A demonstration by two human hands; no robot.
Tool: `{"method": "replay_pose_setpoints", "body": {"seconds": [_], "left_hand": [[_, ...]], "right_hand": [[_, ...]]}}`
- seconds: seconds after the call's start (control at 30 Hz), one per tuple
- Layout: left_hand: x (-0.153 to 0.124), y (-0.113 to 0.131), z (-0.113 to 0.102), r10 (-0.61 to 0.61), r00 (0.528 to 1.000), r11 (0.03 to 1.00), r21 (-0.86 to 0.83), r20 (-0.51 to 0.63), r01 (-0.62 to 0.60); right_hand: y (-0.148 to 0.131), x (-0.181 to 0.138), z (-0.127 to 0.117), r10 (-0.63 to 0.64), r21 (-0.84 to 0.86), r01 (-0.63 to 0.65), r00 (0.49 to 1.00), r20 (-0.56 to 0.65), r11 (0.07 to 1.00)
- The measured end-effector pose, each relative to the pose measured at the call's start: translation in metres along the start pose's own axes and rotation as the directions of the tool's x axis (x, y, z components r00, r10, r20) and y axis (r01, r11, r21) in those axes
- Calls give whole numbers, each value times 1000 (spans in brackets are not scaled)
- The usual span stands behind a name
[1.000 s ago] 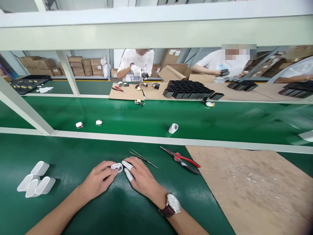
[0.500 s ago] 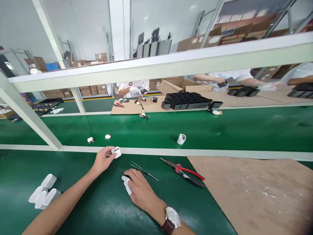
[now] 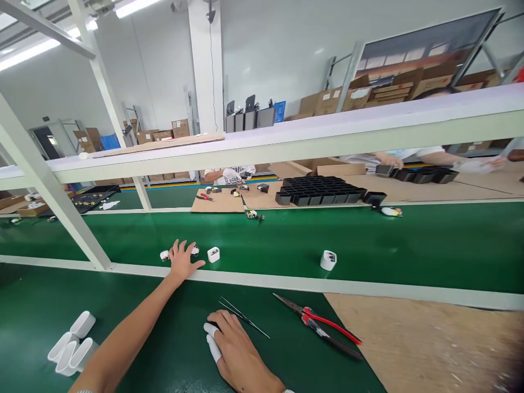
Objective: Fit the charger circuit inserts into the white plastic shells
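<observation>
My left hand (image 3: 181,261) reaches over the white rail (image 3: 266,281) onto the green conveyor belt (image 3: 286,240), fingers spread and holding nothing. A small white part (image 3: 213,254) lies on the belt just right of its fingertips. Two more small parts, one (image 3: 164,255) to the left and one (image 3: 195,251) partly behind the fingers, sit beside the hand. My right hand (image 3: 237,352) rests palm down on the near green mat, with white cots on two fingertips, next to thin tweezers (image 3: 243,317).
Red-handled pliers (image 3: 323,327) lie right of the tweezers, by a cardboard sheet (image 3: 442,344). Several white housings (image 3: 73,344) lie at the near left. Another white part (image 3: 328,260) sits on the belt. Black trays (image 3: 323,190) and other people are across the belt. A slanted frame post (image 3: 61,213) stands left.
My left hand carried the small white part from in front of me over the rail, set it on the belt and let go. The view tilted up.
</observation>
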State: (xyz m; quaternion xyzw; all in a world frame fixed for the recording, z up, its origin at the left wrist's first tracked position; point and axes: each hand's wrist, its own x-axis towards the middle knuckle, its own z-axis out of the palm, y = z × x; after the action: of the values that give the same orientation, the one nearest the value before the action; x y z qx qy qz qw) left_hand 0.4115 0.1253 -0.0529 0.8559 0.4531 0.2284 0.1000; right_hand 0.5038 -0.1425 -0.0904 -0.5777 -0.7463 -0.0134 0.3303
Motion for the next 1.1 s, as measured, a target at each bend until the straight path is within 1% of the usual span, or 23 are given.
{"method": "replay_pose_setpoints", "body": {"seconds": [0.13,0.23,0.33,0.47,0.57,0.67,0.73,0.8,0.87,0.93,1.03,1.1], "left_hand": [[7,-16,-9,-50,998,994,102,47,45],[10,-22,-13,-87,994,987,145,68,76],[8,-33,-23,-113,989,980,176,95,95],[5,-51,-40,-56,990,983,180,128,33],[2,-52,-52,8,994,988,152,112,-25],[-12,-45,-63,95,989,989,103,114,-107],[-29,-41,-71,159,977,983,66,144,-170],[-50,-43,-80,199,961,976,45,191,-211],[-70,-51,-91,193,951,976,56,240,-212],[-83,-61,-101,153,948,978,94,279,-185],[-88,-68,-109,114,950,977,141,292,-160],[-84,-61,-106,144,952,974,130,271,-184]], "right_hand": [[-2,1,-3,9,-8,-9,1000,4,1000],[-1,1,-2,9,-9,-9,1000,3,1000],[0,1,-1,3,-2,-3,1000,-4,1000],[-2,3,-2,-6,-7,6,1000,-26,1000],[-5,4,-6,-12,-8,12,999,-48,1000],[-6,5,-9,-24,-11,23,998,-50,1000],[-6,5,-10,-30,-16,29,999,-38,999],[-6,4,-9,-33,-17,33,999,-26,999],[-5,4,-7,-33,-19,33,999,-22,999],[-6,4,-5,-28,-28,27,999,-21,999],[-8,5,-3,-28,-46,27,999,-19,999],[-10,6,-4,-32,-56,31,999,-20,998]]}}
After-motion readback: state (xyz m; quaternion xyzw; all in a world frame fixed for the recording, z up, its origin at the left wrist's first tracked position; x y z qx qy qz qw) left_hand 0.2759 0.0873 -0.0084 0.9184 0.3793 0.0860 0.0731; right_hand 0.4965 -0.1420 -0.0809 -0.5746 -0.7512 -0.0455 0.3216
